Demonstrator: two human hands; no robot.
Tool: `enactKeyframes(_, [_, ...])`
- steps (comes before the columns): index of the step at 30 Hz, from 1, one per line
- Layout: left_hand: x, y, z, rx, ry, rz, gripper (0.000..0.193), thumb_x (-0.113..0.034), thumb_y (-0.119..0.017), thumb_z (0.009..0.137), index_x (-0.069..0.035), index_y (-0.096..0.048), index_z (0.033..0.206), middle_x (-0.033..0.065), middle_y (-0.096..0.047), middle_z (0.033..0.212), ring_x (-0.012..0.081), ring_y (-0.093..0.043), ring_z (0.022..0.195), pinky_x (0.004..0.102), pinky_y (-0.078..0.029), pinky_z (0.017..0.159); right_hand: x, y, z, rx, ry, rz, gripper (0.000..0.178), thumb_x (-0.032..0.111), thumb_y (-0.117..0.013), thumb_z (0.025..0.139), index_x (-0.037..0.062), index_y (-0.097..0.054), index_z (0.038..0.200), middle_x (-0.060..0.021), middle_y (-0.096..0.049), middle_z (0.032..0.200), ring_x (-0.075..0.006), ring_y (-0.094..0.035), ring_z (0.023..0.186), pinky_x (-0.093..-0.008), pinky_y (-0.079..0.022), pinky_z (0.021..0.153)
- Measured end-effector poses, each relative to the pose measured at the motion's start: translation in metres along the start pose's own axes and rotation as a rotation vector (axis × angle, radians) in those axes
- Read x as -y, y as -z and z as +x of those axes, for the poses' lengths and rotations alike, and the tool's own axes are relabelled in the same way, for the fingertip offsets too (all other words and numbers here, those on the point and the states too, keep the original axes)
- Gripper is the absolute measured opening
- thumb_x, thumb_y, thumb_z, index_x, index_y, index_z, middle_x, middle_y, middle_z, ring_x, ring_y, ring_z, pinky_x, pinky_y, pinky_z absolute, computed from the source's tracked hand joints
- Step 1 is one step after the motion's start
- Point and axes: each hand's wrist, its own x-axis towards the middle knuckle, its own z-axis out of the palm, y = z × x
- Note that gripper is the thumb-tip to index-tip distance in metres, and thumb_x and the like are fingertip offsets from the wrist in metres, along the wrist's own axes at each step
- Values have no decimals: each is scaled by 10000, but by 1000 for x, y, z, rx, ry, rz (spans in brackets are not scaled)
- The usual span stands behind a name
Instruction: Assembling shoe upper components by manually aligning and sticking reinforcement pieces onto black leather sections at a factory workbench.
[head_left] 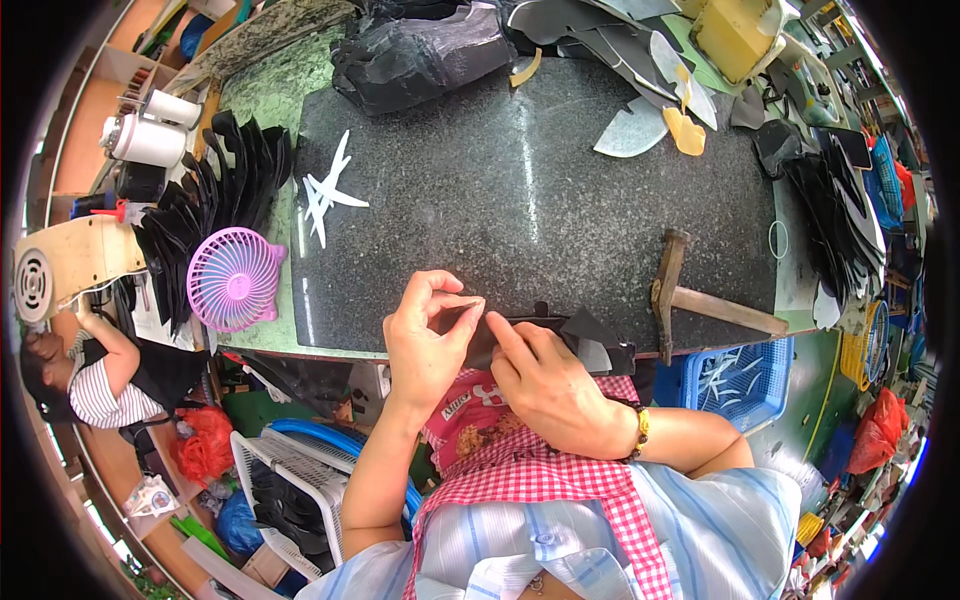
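My left hand (428, 335) is near the front edge of the dark stone slab (430, 190). Its thumb and index finger are pinched together; whatever is between the tips is too small to make out. Close beside it, my right hand (560, 390) bends its fingers over a thin black sheet piece (592, 328), with the index finger pointing toward the left fingertips. That piece lies at the slab's edge and partly under the right hand, which hides some of it. A hammer (725, 307) with a wooden handle rests to the right of my hands.
White strips (328, 190) lie crossed on the slab's left. A purple fan (237, 280) stands beside stacked black pieces (235, 165). A black block (420, 60) and cut sheets (630, 130) lie at the back. Below right is a blue basket (740, 380); a person (110, 370) sits at left.
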Motion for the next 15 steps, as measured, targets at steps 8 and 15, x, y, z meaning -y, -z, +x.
enactKeyframes(8, [3, 5, 3, -186, -192, 341, 143, 28, -709, 846, -6, -610, 945, 96, -671, 894, 194, -704, 872, 300, -531, 798, 3, 2, 4, 82, -36, 26, 299, 210, -684, 716, 31, -566, 924, -194, -504, 1397, -317, -527, 1065, -424, -472, 870])
enactKeyframes(15, [6, 13, -38, 112, -478, 507, 452, -246, -713, 880, -18, -611, 1256, 171, -668, 1201, 293, -627, 1154, 434, -451, 1013, -31, 32, -10, -407, 192, 336, 394, 194, -684, 655, 30, -633, 1010, -108, -650, 1110, -265, -622, 970, -450, -486, 879])
